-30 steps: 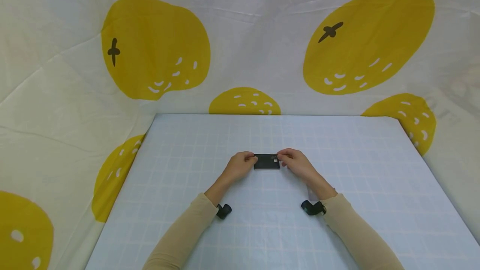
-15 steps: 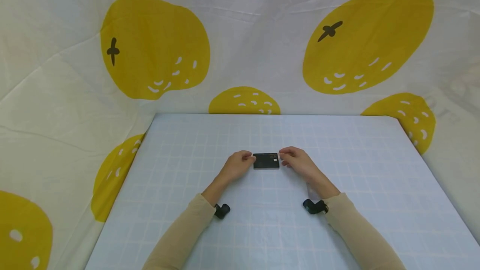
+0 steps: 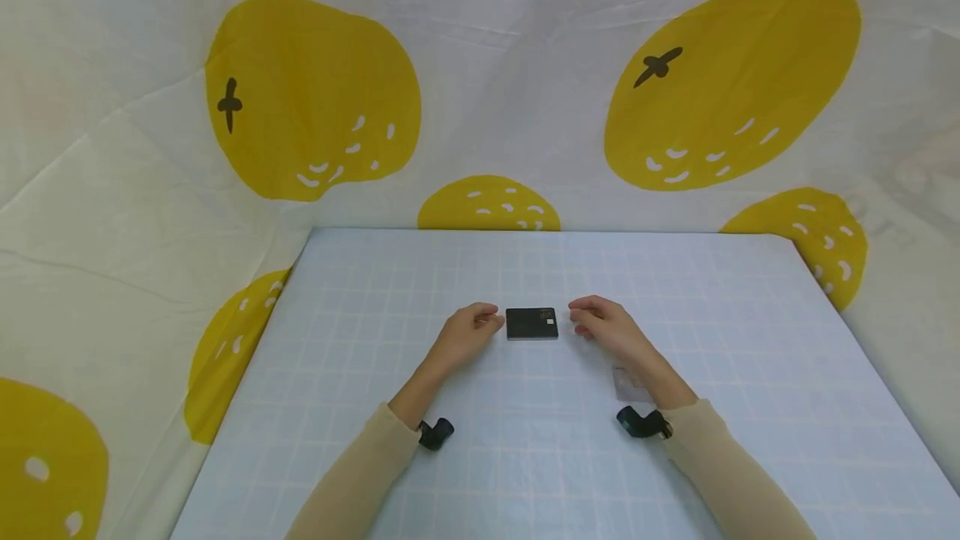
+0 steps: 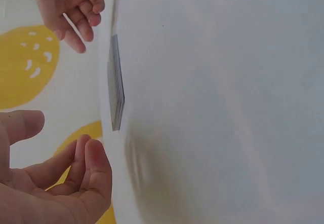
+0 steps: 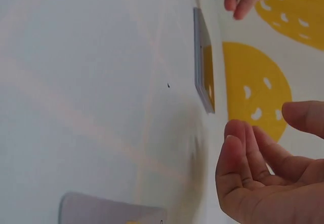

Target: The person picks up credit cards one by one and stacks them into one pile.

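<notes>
A small stack of cards (image 3: pixel 532 324), its top card black with a light chip, lies flat on the table. Layered edges of the stack (image 4: pixel 119 95) show in the left wrist view. My left hand (image 3: pixel 463 335) hovers just off its left end, fingers loosely bent and holding nothing. On the other side, my right hand (image 3: pixel 611 330) is a little apart from the right end, thumb and fingers separated with nothing between them. A pale grey card (image 3: pixel 628 385) lies partly hidden under my right wrist; its rounded corner appears in the right wrist view.
The table (image 3: pixel 420 273) has a pale blue checked cover. Behind it and at the sides hangs a white cloth (image 3: pixel 517 107) with large yellow fruit prints. Dark wrist cameras sit at both sleeves.
Both hands have let go of the card stack and drawn outward from its ends. The stack stays about where it was. More of the grey card shows by my right wrist.
</notes>
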Demonstrator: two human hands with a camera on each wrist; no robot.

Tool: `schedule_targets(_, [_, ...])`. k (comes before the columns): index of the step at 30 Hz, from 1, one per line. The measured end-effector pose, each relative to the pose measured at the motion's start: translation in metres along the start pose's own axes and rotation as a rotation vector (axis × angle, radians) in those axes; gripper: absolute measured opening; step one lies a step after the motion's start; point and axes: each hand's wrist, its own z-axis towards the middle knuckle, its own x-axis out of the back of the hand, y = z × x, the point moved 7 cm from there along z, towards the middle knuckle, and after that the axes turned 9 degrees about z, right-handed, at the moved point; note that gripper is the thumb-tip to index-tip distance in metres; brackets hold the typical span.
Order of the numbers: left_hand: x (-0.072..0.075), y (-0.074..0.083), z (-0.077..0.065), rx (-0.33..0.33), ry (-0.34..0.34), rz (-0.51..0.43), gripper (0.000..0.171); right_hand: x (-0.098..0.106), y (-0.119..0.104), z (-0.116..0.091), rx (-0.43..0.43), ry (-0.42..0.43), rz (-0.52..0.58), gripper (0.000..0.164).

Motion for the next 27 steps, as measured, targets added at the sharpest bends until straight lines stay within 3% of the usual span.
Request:
schedule_targets(12, [0.002,0.004,-0.016,-0.026,0.009,-0.026,0.039,0.009,-0.004,-0.018,0.080,0.020,-0.054,0.040])
schedule_targets(21, [-0.004,0.003,-0.024,-0.007,0.010,-0.055,0.037,0.016,-0.003,-0.030,0.104,0.022,-0.058,0.042])
schedule_targets(27, [-0.011,0.005,-0.029,-0.038,0.011,-0.082,0.037,0.021,0.000,-0.037,0.124,0.024,-0.056,0.042])
